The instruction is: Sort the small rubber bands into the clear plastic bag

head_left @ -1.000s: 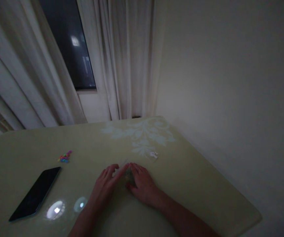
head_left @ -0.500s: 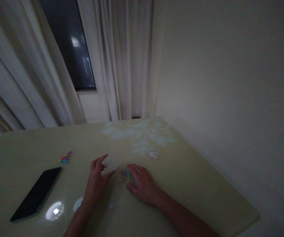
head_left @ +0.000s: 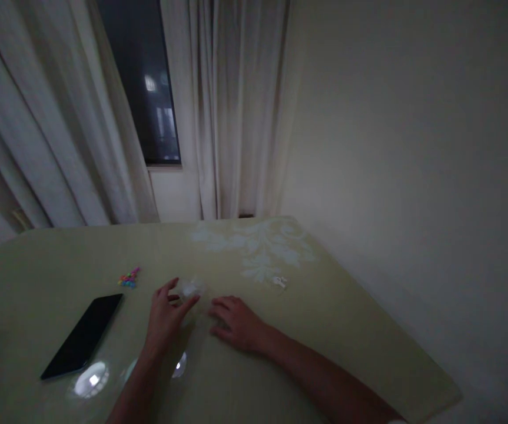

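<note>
Gripping left hand (head_left: pixel 164 315): pinching clear plastic (head_left: pixel 191 288) right of the phone (head_left: pixel 83 335); gentle pressure likely helps.
Right hand (head_left: pixel 238 325): showing bent fingers farther right, grasp unclear.

This looks like a room in a home; which room cannot be told. Long, pale grey-white fabric curtains hang in folds, one (head_left: pixel 59 118) at 10 o'clock, another (head_left: pixel 225 106) between 11 and 12, flanking a narrow, dark glass window (head_left: pixel 148 126) with night beyond it. A plain, off-white wall (head_left: pixel 412 147) fills 2 to 3 o'clock. At 6 o'clock spreads a glossy, yellow-green table (head_left: pixel 245 394) with rounded corners, bearing a decorative white leaf-scroll pattern (head_left: pixel 260 242) towards its own 1 o'clock, more domestic than workshop-like.
</note>
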`<state>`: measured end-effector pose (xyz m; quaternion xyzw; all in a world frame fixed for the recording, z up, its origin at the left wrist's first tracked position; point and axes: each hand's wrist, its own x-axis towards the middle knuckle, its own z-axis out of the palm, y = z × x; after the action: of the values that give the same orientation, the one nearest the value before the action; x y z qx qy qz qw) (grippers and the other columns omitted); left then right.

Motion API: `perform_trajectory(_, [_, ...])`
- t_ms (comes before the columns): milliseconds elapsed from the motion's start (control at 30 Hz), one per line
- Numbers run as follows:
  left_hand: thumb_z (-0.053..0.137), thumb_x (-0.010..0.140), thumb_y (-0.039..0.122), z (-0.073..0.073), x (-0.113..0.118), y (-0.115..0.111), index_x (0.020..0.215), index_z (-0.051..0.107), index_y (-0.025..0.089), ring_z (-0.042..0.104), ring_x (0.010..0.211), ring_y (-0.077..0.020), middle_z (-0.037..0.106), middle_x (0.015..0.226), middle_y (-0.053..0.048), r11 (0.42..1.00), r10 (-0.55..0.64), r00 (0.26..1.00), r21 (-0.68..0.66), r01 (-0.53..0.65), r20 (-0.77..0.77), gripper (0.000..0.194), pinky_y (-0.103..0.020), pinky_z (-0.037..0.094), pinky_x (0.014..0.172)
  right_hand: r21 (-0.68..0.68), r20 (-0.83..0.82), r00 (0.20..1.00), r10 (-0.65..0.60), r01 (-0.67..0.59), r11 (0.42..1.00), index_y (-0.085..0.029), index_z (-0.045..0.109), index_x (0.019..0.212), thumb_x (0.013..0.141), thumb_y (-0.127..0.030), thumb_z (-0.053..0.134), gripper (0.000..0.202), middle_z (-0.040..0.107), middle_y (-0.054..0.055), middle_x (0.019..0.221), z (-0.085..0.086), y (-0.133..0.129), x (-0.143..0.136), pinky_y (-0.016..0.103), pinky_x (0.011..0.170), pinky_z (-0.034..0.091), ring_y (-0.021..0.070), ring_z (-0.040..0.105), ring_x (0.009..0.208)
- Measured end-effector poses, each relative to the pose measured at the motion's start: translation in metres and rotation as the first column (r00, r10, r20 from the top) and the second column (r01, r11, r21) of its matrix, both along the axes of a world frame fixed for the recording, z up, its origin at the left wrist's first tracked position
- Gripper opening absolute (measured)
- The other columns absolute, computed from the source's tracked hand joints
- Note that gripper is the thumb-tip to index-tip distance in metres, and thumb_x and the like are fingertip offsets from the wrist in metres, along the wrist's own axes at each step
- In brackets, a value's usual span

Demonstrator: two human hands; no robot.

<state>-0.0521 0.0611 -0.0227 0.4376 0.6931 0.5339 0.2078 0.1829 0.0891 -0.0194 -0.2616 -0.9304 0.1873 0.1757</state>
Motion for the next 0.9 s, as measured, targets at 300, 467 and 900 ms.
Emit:
perform_trajectory(300, [0.081, 0.061, 0.063, -0.009, -0.001, 0.002, 0.136, 0.060, 0.013, 0.067, 0.117, -0.0388, 0.064, 0.138, -0.022, 0.983, -0.144, 0.989, -0.110, 0.147, 0.038, 0.092, -0.047, 0.059, 0.090, 0.131, 0.081, 0.985, -0.151, 0.140, 0.981, -0.018, 0.070, 0.106, 0.108, -0.024, 0.052, 0.019, 0.069, 0.011, 0.108, 0.005, 0.011, 0.029, 0.039, 0.100, 0.047, 0.0239, 0.061, 0.104])
perform_trajectory(467, [0.081, 0.069, 0.052, -0.021, -0.004, 0.000, 0.140, 0.061, 0.016, 0.067, 0.121, -0.0368, 0.068, 0.138, -0.019, 0.945, -0.309, 0.949, -0.128, 0.300, -0.065, 0.082, -0.050, 0.053, 0.102, -0.145, -0.090, 0.970, -0.224, 0.209, 0.967, -0.019, 0.070, 0.116, 0.103, -0.024, 0.061, 0.017, 0.069, 0.010, 0.118, 0.015, 0.001, 0.057, 0.035, 0.101, 0.049, 0.0223, 0.062, 0.112])
perform_trajectory(900, [0.068, 0.095, 0.035, -0.008, 0.048, -0.020, 0.133, 0.069, 0.025, 0.068, 0.118, -0.0313, 0.074, 0.132, -0.011, 0.880, -0.376, 0.585, -0.079, 0.469, -0.718, 0.040, -0.051, 0.054, 0.104, -0.302, 0.039, 0.950, -0.308, 0.305, 0.903, -0.019, 0.070, 0.129, 0.088, -0.028, 0.082, 0.044, 0.061, 0.011, 0.128, 0.021, -0.001, 0.080, 0.038, 0.108, 0.048, 0.0265, 0.060, 0.119])
